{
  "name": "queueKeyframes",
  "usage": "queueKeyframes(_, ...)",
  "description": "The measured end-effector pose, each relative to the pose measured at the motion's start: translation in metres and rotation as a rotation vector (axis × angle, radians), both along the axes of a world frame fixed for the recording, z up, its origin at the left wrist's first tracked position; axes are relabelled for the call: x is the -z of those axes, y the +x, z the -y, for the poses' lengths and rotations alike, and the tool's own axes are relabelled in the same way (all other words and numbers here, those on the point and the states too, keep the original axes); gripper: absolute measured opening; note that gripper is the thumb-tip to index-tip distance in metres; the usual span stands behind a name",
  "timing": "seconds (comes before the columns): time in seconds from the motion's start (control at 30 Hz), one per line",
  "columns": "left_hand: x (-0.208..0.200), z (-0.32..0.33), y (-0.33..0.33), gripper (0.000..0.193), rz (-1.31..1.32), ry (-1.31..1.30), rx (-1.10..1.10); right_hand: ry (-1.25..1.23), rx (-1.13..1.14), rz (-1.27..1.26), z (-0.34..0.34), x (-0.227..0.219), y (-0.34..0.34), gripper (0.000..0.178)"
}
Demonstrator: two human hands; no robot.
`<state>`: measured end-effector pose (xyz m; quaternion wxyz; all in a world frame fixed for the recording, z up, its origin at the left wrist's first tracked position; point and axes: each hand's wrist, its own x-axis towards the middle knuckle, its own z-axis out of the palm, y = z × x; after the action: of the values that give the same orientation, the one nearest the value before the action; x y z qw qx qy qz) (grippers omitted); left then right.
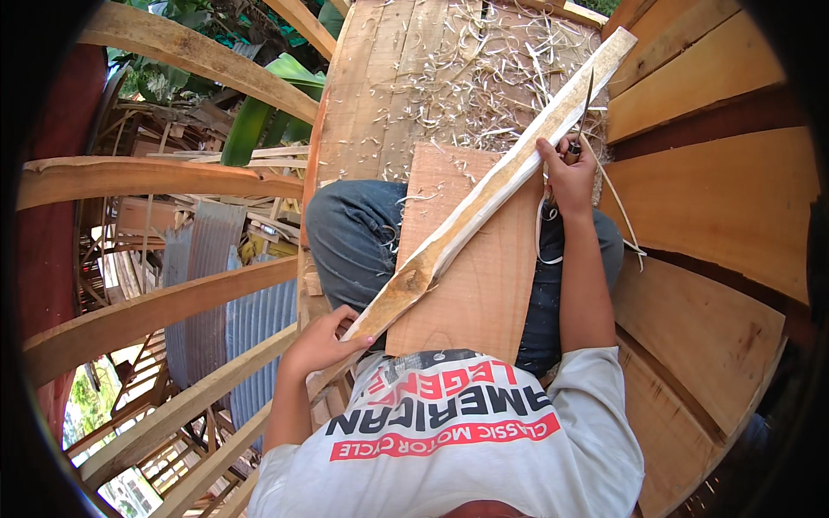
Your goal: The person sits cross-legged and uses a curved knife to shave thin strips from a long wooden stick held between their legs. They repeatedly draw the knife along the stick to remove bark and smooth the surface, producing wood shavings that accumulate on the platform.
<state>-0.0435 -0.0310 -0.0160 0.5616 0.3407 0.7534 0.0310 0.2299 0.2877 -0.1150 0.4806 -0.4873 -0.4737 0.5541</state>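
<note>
A long, knotty, pale wooden stick [471,220] slants over a flat, fine-grained board [488,289] across the lap; the left hand [321,344] grasps its lower end, fingertips mostly hidden. The right hand [572,177], beside the stick, clenches a knife's partly covered dark handle [573,149]. Curly shavings [484,86] litter planks [354,129].

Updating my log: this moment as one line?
left hand: holding wooden strip, near end; right hand: holding knife; board: under strip; shavings: beyond board

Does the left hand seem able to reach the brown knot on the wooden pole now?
Probably yes: the left hand is at the near end of the wooden pole, the brown knot lies uncovered nearby, and the right hand holds the knife farther up.
</note>
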Motion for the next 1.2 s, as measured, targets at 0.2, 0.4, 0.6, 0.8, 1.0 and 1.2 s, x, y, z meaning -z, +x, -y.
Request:
queueKeyframes(0.2,-0.017,-0.031,0.042,0.061,-0.212,0.242,0.117,0.115,0.003,0.027,0.000,0.007,-0.001,0.033)
queueKeyframes(0.4,0.011,-0.022,0.063,0.052,-0.347,0.318,0.103,0.176,-0.003,0.189,0.002,0.013,-0.001,0.025)
queueKeyframes(0.6,0.010,-0.031,0.053,0.045,-0.266,0.310,0.091,0.205,-0.168,0.391,0.023,-0.015,0.003,0.036)
queueKeyframes(0.8,0.012,-0.036,0.039,0.041,-0.066,0.178,0.044,-0.009,-0.431,0.649,0.126,-0.044,0.006,0.041)
queueKeyframes(1.0,0.024,-0.036,0.021,0.039,0.194,0.107,-0.026,0.045,-0.628,0.870,0.170,-0.063,-0.003,0.042)
queueKeyframes(1.2,0.038,-0.026,0.018,0.036,0.320,0.278,-0.110,0.146,-0.725,1.000,0.177,-0.066,-0.018,0.041)
